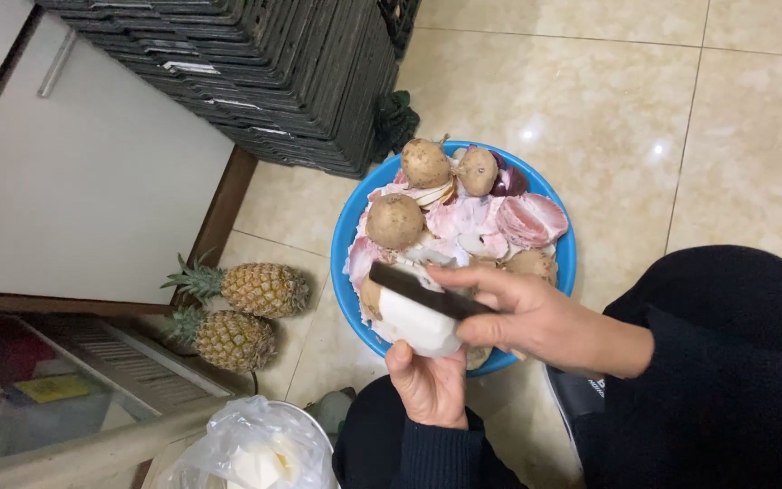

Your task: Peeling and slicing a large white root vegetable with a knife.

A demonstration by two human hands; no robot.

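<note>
Two hands are working over the blue bowl (348, 237): the left hand (427, 385) is cupping a peeled white potato (416, 324), probably wet and slippery, from underneath, while the right hand (536, 317) is pinching a dark knife (427, 292) across it.

Blue basin (344, 237), brown potatoes (395, 220), pink-white peelings (463, 222), golden cross-hatched pineapples (264, 288), black crates (273, 72), beige floor tiles (608, 100).

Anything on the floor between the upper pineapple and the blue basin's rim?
Nothing: head view shows bare beige tile between the upper pineapple and the round blue plastic basin.
</note>
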